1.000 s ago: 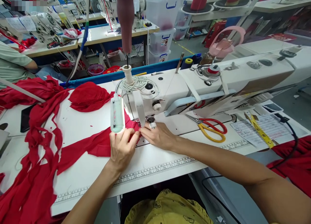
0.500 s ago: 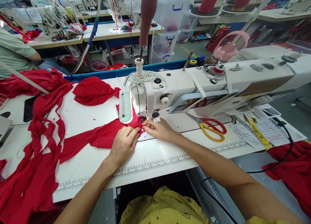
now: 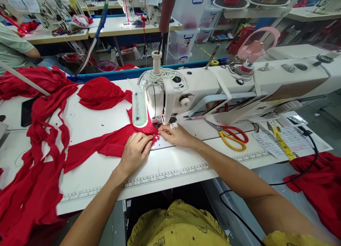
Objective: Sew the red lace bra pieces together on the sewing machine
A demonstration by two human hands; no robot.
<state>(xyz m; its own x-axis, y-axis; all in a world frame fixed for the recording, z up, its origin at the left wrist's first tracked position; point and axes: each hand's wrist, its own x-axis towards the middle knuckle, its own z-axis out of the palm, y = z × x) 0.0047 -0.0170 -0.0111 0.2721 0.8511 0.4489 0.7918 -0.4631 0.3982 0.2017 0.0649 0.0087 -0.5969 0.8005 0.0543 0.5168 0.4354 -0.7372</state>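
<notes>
Red fabric with a lacy edge [image 3: 147, 128] runs under the head of the white sewing machine [image 3: 170, 93]. My left hand [image 3: 136, 150] rests on this fabric just left of the needle area, fingers bent together and pressing it on the table. Close to the presser foot, my right hand [image 3: 176, 135] pinches the fabric's edge between thumb and forefinger. A long red strip [image 3: 106, 143] trails left from beneath my left hand. The needle and the exact stitch spot are hidden behind the machine's head and a pale green guard [image 3: 140, 107].
Scissors with red and yellow handles [image 3: 231, 135] lie right of my hands, near a written sheet [image 3: 271, 143] and a yellow tape measure [image 3: 281, 141]. Red fabric heaps [image 3: 48, 160] cover the table's left. A dark phone [image 3: 27, 111] lies there. A person [image 3: 16, 50] sits far left.
The view has shifted slightly, so the table and machine appear a little higher. Both hands keep their places at the fabric, with a bit more lacy edge showing between them.
</notes>
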